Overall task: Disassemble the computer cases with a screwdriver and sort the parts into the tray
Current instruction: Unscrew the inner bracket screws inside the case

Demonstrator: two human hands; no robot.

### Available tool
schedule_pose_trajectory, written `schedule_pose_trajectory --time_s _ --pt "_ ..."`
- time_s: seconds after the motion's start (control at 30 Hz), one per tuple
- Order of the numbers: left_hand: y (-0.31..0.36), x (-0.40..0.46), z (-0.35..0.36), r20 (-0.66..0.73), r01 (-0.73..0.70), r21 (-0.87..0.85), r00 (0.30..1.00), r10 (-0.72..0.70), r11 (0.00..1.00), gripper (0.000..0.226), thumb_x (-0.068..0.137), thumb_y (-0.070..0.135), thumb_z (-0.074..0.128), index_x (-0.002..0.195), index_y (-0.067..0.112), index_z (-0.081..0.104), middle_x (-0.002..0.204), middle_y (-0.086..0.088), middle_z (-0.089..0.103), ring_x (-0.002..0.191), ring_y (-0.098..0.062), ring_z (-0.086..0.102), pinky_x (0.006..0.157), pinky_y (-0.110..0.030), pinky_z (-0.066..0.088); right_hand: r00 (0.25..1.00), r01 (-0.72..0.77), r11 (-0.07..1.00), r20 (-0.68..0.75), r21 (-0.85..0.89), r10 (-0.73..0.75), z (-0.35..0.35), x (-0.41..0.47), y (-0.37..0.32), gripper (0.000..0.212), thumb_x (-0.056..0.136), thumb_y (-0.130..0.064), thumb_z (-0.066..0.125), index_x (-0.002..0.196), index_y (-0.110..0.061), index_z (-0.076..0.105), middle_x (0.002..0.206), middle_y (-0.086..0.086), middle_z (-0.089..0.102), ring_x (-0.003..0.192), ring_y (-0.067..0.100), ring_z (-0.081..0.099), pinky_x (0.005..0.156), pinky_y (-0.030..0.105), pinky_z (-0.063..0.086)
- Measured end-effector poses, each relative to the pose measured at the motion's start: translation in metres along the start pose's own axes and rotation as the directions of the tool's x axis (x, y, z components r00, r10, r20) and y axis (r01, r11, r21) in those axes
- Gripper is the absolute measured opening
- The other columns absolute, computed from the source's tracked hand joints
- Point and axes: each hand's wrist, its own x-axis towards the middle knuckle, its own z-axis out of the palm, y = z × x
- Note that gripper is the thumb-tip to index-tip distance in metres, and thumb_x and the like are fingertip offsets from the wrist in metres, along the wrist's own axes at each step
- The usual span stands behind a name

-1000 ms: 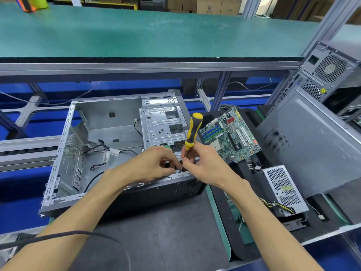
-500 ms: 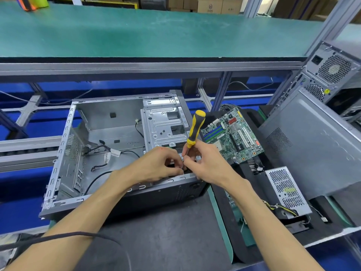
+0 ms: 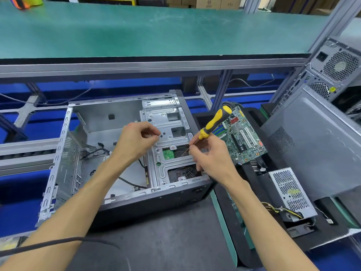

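**Hands over the opened case**

Green benchtop [image 3: 136,30] fills the far side at twelve o'clock; below it an open computer case [image 3: 121,153] lies on a dark mat [image 3: 166,237]. Above the case's drive cage [image 3: 166,122], the left hand [image 3: 134,141] curls its fingers together, pinching something too small to make out. At three o'clock from it, the right hand [image 3: 209,157] grips a yellow-handled screwdriver [image 3: 214,122], handle tilted up. A motherboard [image 3: 240,135] and power supply [image 3: 291,192] lie in the black tray [image 3: 244,222] at four o'clock.

Bare matt sheet-metal case [image 3: 109,122]
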Motion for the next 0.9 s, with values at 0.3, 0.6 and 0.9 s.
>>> schedule_pose_trajectory --time_s 0.3,0.6,0.9 --pt "-0.005 0.031 0.008 0.053 0.039 0.143 0.998 -0.047 0.989 0.017 0.082 0.009 0.074 0.076 0.024 0.074 0.069 0.015 0.065 0.062 0.0 0.058 0.056 -0.003 0.038 0.996 -0.044 0.994 -0.068 0.099 0.051 0.012 0.014 0.008 0.018 0.088 -0.01 0.065 0.081 -0.027 0.064 0.074 0.006 0.062 0.051 0.017 0.057 0.046 0.03 0.05" --pt "-0.005 0.045 0.008 0.171 0.015 0.262 0.983 -0.062 0.965 0.014 0.084 0.007 0.071 0.08 0.02 0.077 0.075 0.008 0.07 0.071 -0.003 0.061 0.057 -0.008 0.039 0.997 -0.06 0.996 -0.038 0.065 0.062 0.016 0.021 0.016 0.016 0.088 -0.012 0.066 0.083 -0.028 0.065 0.074 0.003 0.064 0.054 0.017 0.06 0.046 0.028 0.051" --pt "-0.004 0.047 0.009 0.19 0.012 0.28 0.979 -0.068 0.96 0.021 0.084 0.004 0.064 0.085 0.019 0.078 0.078 0.008 0.071 0.071 0.001 0.06 0.055 -0.003 0.037 0.998 -0.056 0.998 -0.025 0.017 0.056 0.016 0.021 0.018 0.012 0.087 -0.014 0.065 0.084 -0.026 0.064 0.068 -0.008 0.063 0.047 0.018 0.059 0.052 0.029 0.05"
